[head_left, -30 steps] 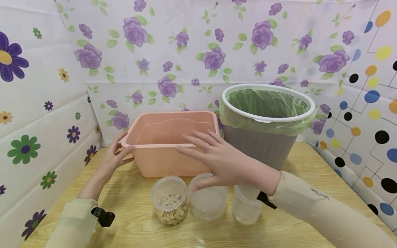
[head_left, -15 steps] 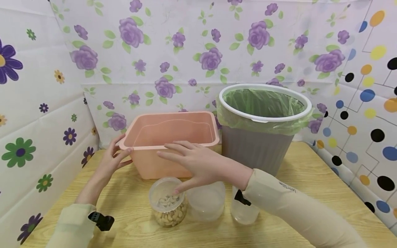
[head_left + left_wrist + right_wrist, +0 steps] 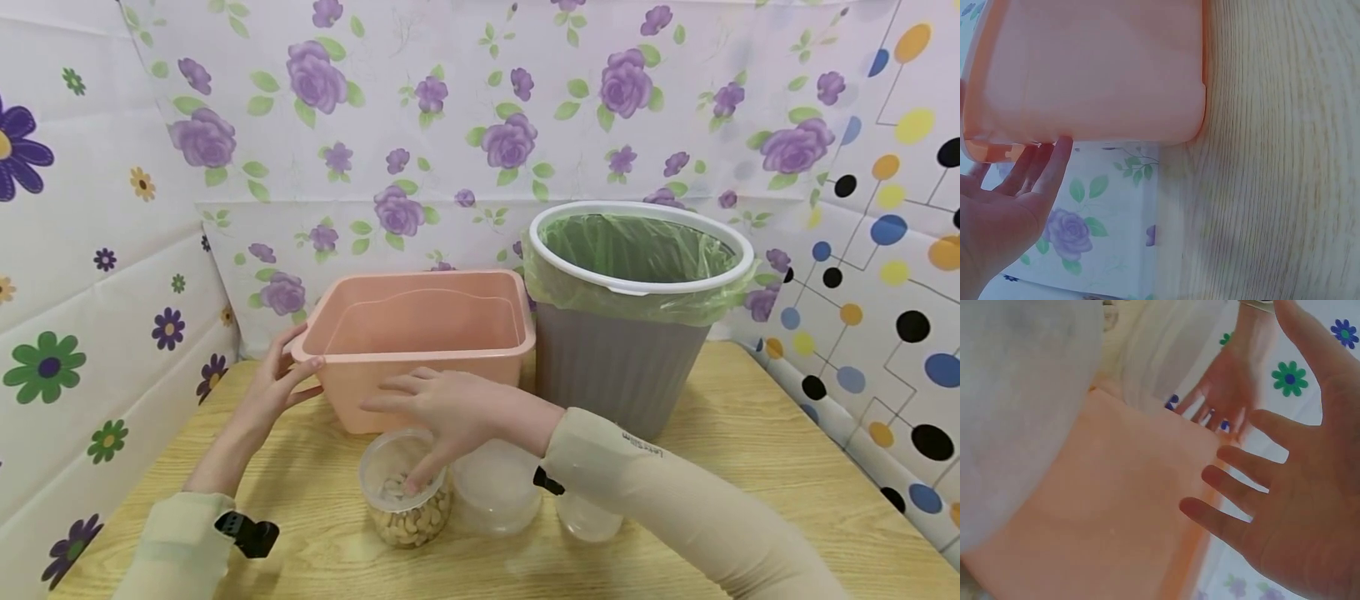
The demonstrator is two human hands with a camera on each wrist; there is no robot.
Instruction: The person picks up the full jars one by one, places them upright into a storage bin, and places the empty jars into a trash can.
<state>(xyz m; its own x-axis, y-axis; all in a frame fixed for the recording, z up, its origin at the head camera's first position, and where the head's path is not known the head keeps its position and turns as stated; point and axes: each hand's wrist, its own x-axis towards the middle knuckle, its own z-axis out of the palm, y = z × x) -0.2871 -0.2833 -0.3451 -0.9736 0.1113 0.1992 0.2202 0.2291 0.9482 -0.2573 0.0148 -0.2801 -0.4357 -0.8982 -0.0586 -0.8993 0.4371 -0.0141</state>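
A pink plastic tub [image 3: 348,392] stands at the back of the wooden table. My left hand [image 3: 266,396] holds its left end, thumb on the rim and fingers beneath it; the left wrist view shows fingertips against the tub's wall [image 3: 1104,75]. In front of the tub is a clear round jar of cashews [image 3: 408,525] with a translucent lid. My right hand [image 3: 442,412] hovers over this jar with fingers spread, its thumb in front of the lid. In the right wrist view the right palm [image 3: 1310,506] bears nothing.
Right of the cashew jar stand a wide translucent container [image 3: 497,500] and a smaller clear one [image 3: 588,518], partly behind the right forearm. A grey bin [image 3: 622,358] with a green liner stands at the back right. Patterned cloth walls [image 3: 465,150] enclose the table.
My right hand has moved left and lower, from in front of the tub to above the cashew jar. My left hand stays at the tub's rim.
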